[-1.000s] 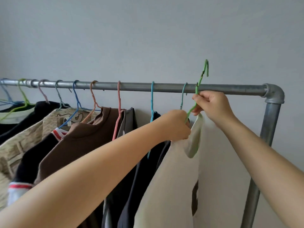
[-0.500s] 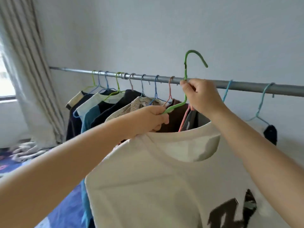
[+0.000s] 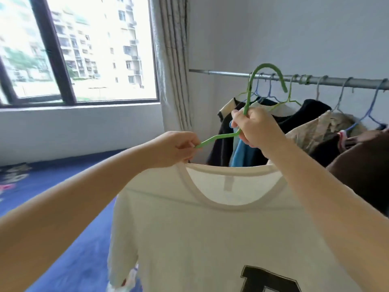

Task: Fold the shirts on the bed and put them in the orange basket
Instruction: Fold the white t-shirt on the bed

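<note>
Matt cream cloth shirt (image 3: 206, 239) (glossy green plastic-coated hanger (image 3: 250, 89)), dull metal rail (image 3: 336, 81).

Dark clothes (image 3: 294, 121) hang on a metal rail (image 3: 231, 73) beside a curtained window (image 3: 84, 49).

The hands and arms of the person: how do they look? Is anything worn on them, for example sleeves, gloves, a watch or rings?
Both arms are bare as far as the picture shows, with no sleeve in view. The left hand and the right hand wear no gloves. No watch, bracelet or ring can be seen on the wrists or fingers that show. No marks are visible on them.
</note>
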Demonstrator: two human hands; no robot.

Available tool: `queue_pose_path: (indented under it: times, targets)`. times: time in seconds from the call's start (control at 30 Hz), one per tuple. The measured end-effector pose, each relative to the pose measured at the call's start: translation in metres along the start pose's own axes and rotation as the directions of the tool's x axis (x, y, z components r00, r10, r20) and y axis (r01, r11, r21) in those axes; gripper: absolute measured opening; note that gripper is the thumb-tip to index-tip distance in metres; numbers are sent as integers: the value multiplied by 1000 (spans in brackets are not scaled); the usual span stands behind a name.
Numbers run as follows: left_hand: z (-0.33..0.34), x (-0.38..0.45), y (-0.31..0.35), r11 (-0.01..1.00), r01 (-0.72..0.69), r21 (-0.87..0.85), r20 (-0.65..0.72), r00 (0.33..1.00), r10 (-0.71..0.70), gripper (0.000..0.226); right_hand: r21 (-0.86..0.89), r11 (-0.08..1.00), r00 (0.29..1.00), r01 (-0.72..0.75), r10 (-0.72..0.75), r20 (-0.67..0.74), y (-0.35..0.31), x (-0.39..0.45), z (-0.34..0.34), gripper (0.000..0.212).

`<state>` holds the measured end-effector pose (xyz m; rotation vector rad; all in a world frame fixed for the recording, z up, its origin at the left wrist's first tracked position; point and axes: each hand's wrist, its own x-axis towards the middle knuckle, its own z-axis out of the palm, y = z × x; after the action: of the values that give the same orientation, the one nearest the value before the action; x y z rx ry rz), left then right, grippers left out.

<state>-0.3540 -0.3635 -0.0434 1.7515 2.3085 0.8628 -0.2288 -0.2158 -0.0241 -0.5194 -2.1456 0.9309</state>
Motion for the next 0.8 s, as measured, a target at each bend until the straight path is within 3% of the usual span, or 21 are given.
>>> queue_pose_path:
  times: [0.07, 0.23, 0.33, 0.43, 0.53, 0.6, 0.67, 0.8]
  targets:
    - [-18, -14, -33, 993, 27, 113, -37, 999, -23, 14, 61, 998, 999, -33, 33, -5, -8, 9, 29, 37]
    - [-43, -42, -111, 904, 196, 380, -234, 966, -111, 32, 278, 953, 992, -119, 105, 64, -22, 41, 97, 34]
    - [-51, -52, -159, 856, 164, 490, -400, 915, 54, 34, 292, 955, 986, -59, 10, 165, -24, 59, 138, 34]
    - [-71, -49, -200, 823, 94, 561, -427, 884, 190, 44, 282, 958, 922, 47, -151, 357, -24, 89, 166, 24]
    - [-96, -33, -237, 847, 122, 517, -443, 885, 142, 49, 371, 928, 747, -28, -227, 625, -18, 132, 192, 11]
    - [-108, -17, -257, 909, 170, 380, -488, 872, 41, 38, 363, 928, 672, -86, -215, 709, -13, 155, 210, 12]
    - [-119, -2, -280, 937, 214, 278, -494, 868, -52, 38, 370, 919, 676, -136, -187, 713, -5, 177, 233, 13]
    - [-149, 31, -318, 927, 278, 251, -540, 835, -104, 40, 435, 884, 753, -171, -167, 636, -2, 221, 279, 15]
